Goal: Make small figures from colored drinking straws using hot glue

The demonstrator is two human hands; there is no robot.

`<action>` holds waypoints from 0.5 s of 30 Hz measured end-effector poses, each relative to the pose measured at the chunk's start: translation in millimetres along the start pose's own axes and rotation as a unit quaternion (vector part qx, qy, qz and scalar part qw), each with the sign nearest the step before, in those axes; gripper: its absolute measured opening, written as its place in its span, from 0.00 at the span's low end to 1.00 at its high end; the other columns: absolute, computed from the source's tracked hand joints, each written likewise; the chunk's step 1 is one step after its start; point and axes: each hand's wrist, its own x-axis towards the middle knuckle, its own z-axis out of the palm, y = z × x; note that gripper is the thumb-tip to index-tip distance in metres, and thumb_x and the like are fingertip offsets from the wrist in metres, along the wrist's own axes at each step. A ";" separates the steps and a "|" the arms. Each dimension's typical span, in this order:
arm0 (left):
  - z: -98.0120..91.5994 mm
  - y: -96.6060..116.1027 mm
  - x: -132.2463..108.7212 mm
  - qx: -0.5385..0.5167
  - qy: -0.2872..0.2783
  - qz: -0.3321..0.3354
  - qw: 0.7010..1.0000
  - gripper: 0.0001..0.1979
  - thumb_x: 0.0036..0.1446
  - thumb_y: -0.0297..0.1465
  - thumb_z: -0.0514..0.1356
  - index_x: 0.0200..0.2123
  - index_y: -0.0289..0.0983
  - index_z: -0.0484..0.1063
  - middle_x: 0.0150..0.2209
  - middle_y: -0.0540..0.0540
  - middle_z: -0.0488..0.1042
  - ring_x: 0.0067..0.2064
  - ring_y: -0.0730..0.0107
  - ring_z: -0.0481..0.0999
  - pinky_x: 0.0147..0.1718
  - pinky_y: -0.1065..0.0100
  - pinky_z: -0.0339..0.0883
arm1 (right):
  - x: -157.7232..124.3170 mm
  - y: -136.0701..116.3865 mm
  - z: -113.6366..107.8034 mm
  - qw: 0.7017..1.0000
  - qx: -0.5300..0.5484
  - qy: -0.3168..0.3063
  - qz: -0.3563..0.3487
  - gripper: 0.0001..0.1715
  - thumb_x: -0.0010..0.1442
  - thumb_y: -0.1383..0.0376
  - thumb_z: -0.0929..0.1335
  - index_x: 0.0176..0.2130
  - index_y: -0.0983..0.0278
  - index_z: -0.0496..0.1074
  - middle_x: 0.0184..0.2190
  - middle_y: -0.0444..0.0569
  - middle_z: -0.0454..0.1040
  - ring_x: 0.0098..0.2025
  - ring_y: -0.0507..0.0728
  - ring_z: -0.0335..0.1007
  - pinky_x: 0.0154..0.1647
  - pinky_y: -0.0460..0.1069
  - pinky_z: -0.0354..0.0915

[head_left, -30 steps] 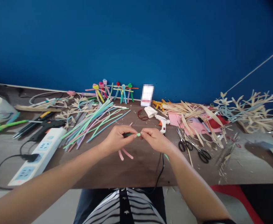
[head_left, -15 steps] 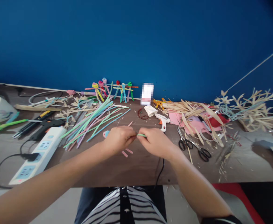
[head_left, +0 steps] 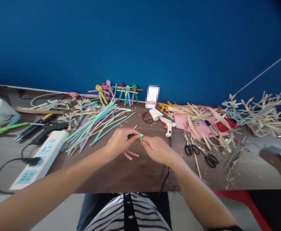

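No text is legible; the white box (head_left: 152,97) is pixelated.

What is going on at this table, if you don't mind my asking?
A person's left hand and right hand are pinching a small mint-green pipe cleaner end between them. Short pink pipe cleaner pieces lie just below the hands, beside a heap of pastel pipe cleaners. Small pipe cleaner figures stand farther back.

On the desk (head_left: 145,175), the power strip (head_left: 39,160) lies left of the pipe cleaners (head_left: 94,130), pipe-cleaner figures (head_left: 127,94) stand behind them, and the glue gun (head_left: 168,125) and scissors (head_left: 199,150) lie right.
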 end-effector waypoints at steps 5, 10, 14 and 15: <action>0.0 -5.2 6.7 0.166 0.002 0.116 0.979 0.09 0.50 0.31 0.54 0.29 0.38 0.73 0.28 0.48 0.75 0.29 0.70 0.73 0.26 0.73 0.65 | -4.8 -12.7 -8.2 0.996 -0.093 -0.001 -0.011 0.12 0.59 0.63 0.58 0.35 0.64 0.67 0.28 0.50 0.72 0.29 0.55 0.65 0.27 0.47 0.47; 0.7 -7.7 7.5 0.259 -0.033 0.179 0.949 0.09 0.50 0.26 0.53 0.27 0.36 0.73 0.24 0.47 0.74 0.28 0.70 0.72 0.29 0.72 0.63 | 2.1 -6.6 -23.3 0.998 -0.051 0.019 -0.005 0.10 0.57 0.64 0.60 0.30 0.65 0.68 0.26 0.48 0.71 0.28 0.53 0.64 0.28 0.46 0.49; -1.2 -1.9 5.0 0.131 -0.071 0.132 0.980 0.08 0.49 0.31 0.55 0.27 0.37 0.74 0.25 0.48 0.74 0.28 0.69 0.73 0.27 0.72 0.64 | 13.6 8.9 -24.3 0.994 0.102 0.034 -0.027 0.07 0.54 0.65 0.62 0.29 0.65 0.67 0.25 0.43 0.69 0.27 0.50 0.61 0.28 0.44 0.51; -1.6 -0.4 4.3 0.089 -0.067 0.104 0.988 0.08 0.49 0.33 0.56 0.27 0.37 0.74 0.25 0.49 0.74 0.28 0.69 0.73 0.25 0.73 0.65 | 16.1 12.7 -22.2 0.988 0.145 0.038 -0.036 0.07 0.54 0.65 0.62 0.28 0.65 0.67 0.24 0.43 0.68 0.27 0.49 0.60 0.28 0.43 0.52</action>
